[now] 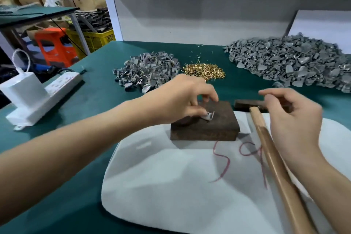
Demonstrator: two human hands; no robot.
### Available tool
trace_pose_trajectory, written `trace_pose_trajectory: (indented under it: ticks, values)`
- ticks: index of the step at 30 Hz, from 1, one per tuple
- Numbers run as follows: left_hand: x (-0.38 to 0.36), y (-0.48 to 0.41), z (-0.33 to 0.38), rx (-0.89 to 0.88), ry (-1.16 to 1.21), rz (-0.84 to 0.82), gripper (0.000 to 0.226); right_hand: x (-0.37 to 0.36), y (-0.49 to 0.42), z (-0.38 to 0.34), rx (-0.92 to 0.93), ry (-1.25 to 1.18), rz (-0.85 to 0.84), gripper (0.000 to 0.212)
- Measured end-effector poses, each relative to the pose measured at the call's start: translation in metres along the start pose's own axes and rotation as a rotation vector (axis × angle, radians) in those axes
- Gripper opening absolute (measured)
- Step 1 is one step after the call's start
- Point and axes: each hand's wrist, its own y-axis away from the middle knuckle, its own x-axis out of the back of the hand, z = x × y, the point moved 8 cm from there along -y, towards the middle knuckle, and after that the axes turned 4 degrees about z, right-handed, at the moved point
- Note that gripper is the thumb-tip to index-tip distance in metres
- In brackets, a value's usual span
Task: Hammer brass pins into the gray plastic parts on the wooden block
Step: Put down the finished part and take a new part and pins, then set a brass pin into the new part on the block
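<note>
A dark wooden block [212, 129] rests on a white foam pad [171, 176]. My left hand [182, 99] pinches a gray plastic part [208, 115] down on the block's top. My right hand [292, 118] hovers blurred above the hammer [273, 150], fingers curled, touching nothing that I can see. The hammer lies on the pad with its dark head [247, 105] just right of the block and its wooden handle running toward me. A heap of brass pins [204, 70] sits behind the block.
A small heap of gray parts [146, 71] lies at the back left, a large heap [288, 62] at the back right. A white power strip with a charger [36, 97] sits at the left on the green table [95, 97]. A gray backboard [190, 15] closes the rear.
</note>
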Motion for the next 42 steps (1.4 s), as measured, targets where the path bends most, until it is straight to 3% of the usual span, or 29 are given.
trace_pose_trajectory:
  ticks: [3, 8, 14, 18, 22, 28, 34, 38, 42]
  values:
    - [0.022, 0.007, -0.016, 0.159, 0.224, 0.160, 0.030, -0.002, -0.001, -0.017, -0.035, -0.202, -0.070, 0.029]
    - [0.023, 0.004, -0.026, 0.400, 0.965, 0.400, 0.019, -0.052, 0.012, -0.064, 0.050, -0.383, -0.432, 0.023]
    - [0.006, 0.005, -0.027, 0.474, 1.005, 0.457, 0.010, -0.056, 0.014, -0.074, 0.092, -0.404, -0.331, 0.023]
    - [-0.001, 0.006, -0.027, 0.496, 1.058, 0.469, 0.005, -0.059, 0.012, -0.071, 0.123, -0.253, -0.338, 0.030]
    - [-0.002, 0.008, -0.026, 0.483, 0.942, 0.396, 0.010, -0.066, 0.010, -0.064, 0.256, 0.128, -0.404, 0.030]
    - [-0.001, 0.046, -0.014, 0.225, 0.241, 0.550, 0.040, -0.061, 0.015, -0.046, 0.133, 0.168, -0.442, 0.028]
    - [-0.017, 0.055, -0.007, 0.026, 0.178, 0.534, 0.027, -0.059, 0.031, -0.037, 0.005, 0.005, -0.397, 0.024]
    - [-0.008, 0.062, -0.005, -0.021, 0.219, 0.644, 0.025, -0.057, 0.044, -0.049, -0.065, -0.294, -0.381, 0.019]
    - [0.001, 0.069, 0.003, -0.100, 0.164, 0.745, 0.019, -0.060, 0.057, -0.055, -0.145, -0.395, -0.454, 0.017]
